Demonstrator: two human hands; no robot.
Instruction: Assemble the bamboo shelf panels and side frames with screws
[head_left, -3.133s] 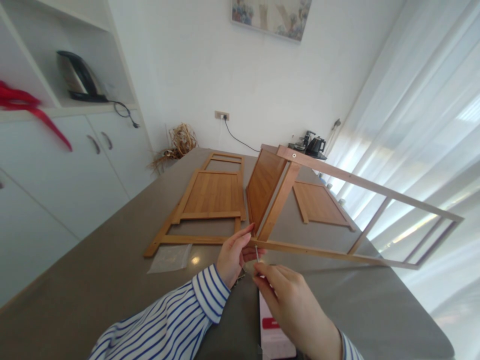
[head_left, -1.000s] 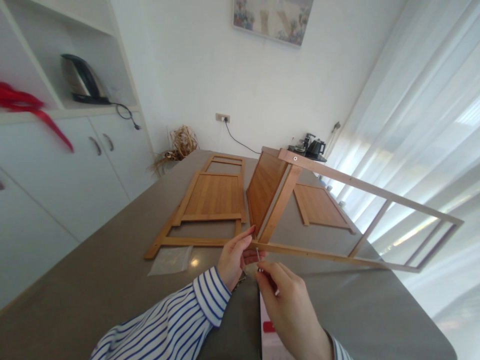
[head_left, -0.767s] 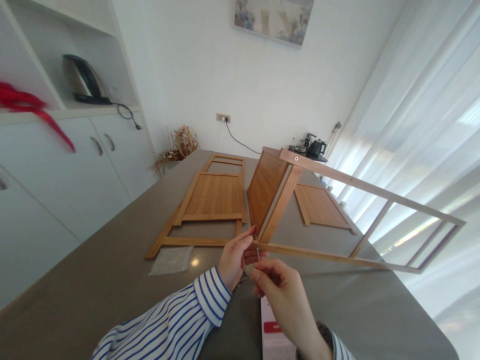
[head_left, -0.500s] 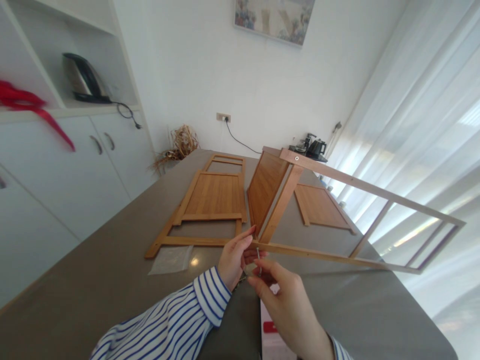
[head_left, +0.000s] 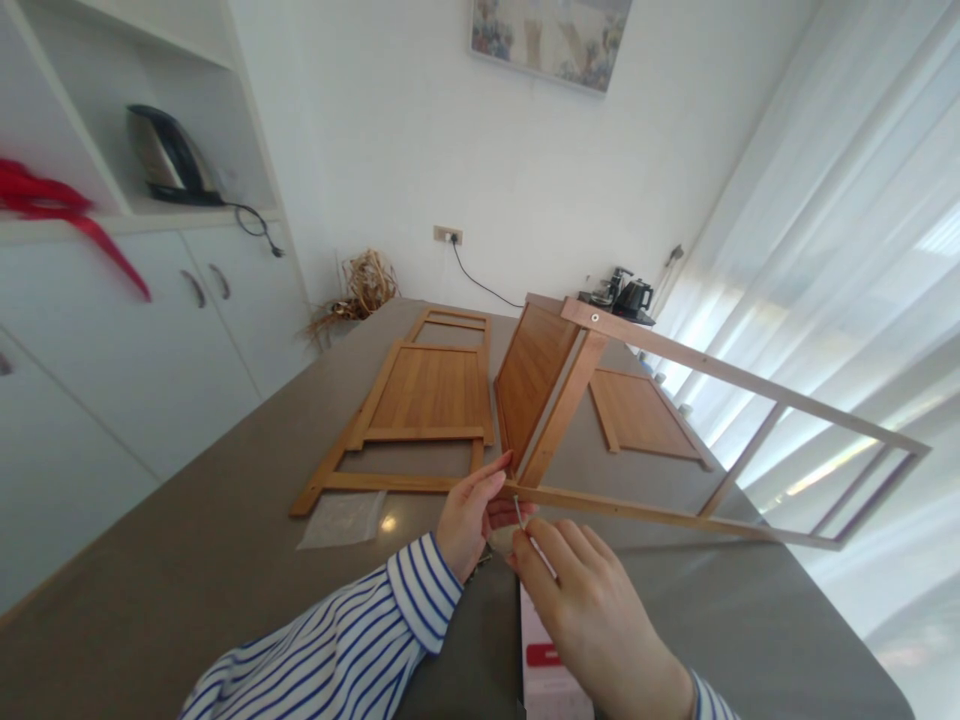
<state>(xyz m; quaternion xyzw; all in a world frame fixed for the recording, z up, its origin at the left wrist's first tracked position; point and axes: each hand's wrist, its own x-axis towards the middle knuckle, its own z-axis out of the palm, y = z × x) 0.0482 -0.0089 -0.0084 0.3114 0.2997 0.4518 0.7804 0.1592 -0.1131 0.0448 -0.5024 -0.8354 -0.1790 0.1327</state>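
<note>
My left hand is closed around the near corner of a wooden frame, with its thumb side against the joint and some fingertips behind the lower rail. An upright slatted wooden panel meets the frame at that corner. Just below the joint, my right hand pinches a thin metal hex key, whose tip reaches up to the underside of the rail. Part of the key is hidden by my fingers. At the frame's upper corner a round screw head shows.
Flat on the grey table lie wooden panel parts to the left and another panel to the right. A clear plastic bag lies near my left sleeve. Under my right hand is a phone with a lit screen.
My right hand has turned and shifted slightly right, its back now facing up, with the metal key tilted more. My left hand and the frame have stayed put.
</note>
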